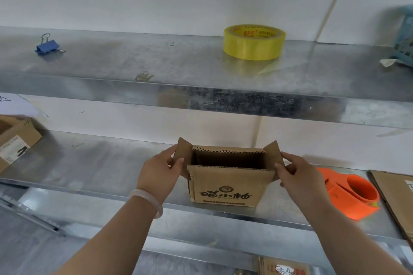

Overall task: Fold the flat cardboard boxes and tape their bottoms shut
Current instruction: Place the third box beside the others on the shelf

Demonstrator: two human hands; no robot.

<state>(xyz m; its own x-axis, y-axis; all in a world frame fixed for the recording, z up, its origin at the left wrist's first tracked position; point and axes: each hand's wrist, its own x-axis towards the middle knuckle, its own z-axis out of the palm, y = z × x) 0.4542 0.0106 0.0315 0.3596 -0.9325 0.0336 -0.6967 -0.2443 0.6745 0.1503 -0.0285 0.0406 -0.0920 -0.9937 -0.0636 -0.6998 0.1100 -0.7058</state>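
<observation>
Both hands grip one cardboard box: the left hand (159,166) pinches its left side flap, the right hand (297,172) its right side flap. The cardboard box (228,182) stands upright on the lower metal shelf (93,163), its opening facing up, printed face toward the camera, long axis left to right. An orange tape dispenser (348,194) lies just beside the right hand, with flat cardboard (395,196) beyond it. Another box (15,140) sits far left. On the upper shelf (156,62) rest a yellow tape roll (254,42) and a blue binder clip (48,46).
</observation>
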